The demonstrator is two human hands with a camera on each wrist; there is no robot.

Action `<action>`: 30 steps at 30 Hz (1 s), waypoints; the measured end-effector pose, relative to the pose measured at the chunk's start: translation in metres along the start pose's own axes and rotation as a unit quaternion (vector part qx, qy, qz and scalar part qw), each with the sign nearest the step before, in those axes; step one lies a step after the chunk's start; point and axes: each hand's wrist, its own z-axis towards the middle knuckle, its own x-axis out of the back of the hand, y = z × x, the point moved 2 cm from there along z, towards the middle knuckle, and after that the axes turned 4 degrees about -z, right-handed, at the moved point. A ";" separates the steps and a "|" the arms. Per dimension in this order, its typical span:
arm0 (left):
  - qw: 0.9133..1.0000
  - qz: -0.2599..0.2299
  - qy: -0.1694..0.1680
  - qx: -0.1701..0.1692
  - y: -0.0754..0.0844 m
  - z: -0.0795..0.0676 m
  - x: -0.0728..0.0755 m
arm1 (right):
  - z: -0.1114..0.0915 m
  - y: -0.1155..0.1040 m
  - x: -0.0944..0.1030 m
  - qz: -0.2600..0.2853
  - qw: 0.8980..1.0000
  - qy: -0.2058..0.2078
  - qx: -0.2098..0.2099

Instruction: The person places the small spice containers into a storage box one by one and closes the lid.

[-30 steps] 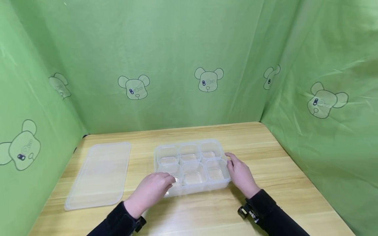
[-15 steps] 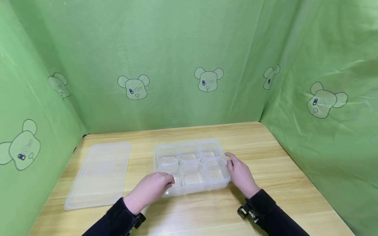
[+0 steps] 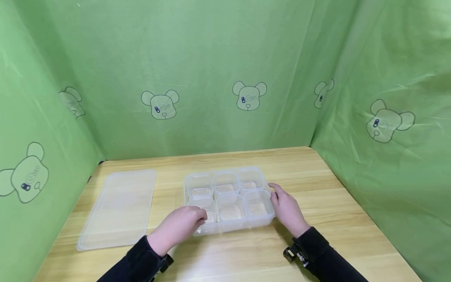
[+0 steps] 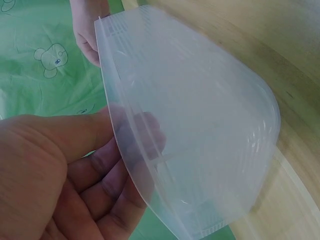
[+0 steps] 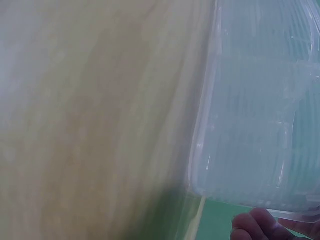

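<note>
The clear plastic box (image 3: 234, 225) stands upright on the wood-grain tabletop (image 3: 243, 256) in the head view, its six compartments in two rows of three, with a hand at either end. The left hand (image 3: 177, 227) is at the near left corner, its fingers bent in over the front compartment. The right hand (image 3: 287, 209) is against the right end, thumb and forefinger touching the rim there. Well to the left, a flat translucent lid (image 3: 119, 209) lies on the wood. Both arms wear black sleeves (image 3: 329, 256), with a small black device (image 3: 291, 252) strapped at the right wrist. Green cloth (image 3: 208, 55) surrounds three sides, printed with outlined bear heads (image 3: 163, 107); each of the clearer ones bears a dark blue mark and some pale lettering, too small to read with certainty.

In the left wrist view, the left hand's thumb and fingers are drawn nearly together in a pinch on the plastic, their tips seen through the clear wall. Whether they hold the outer wall or a compartment's edge, I cannot tell.

In the right wrist view, the box's ribbed side fills the right part. The right hand's bent fingers show below its end; how firmly they grip cannot be told.
</note>
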 end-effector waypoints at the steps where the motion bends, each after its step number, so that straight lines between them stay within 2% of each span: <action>1: 1.000 0.000 0.001 -0.001 0.000 0.000 0.000 | 0.000 0.000 0.000 0.000 1.000 0.000 -0.001; 12: 1.000 0.002 0.004 -0.004 0.000 -0.001 0.000 | 0.000 0.000 0.000 -0.003 1.000 -0.005 -0.002; 23: 1.000 0.000 -0.003 0.009 -0.003 -0.001 -0.001 | -0.001 0.001 -0.001 -0.001 1.000 0.009 0.003; 30: 1.000 0.008 0.005 0.012 -0.002 -0.001 0.001 | 0.000 0.000 -0.001 0.004 1.000 0.005 0.004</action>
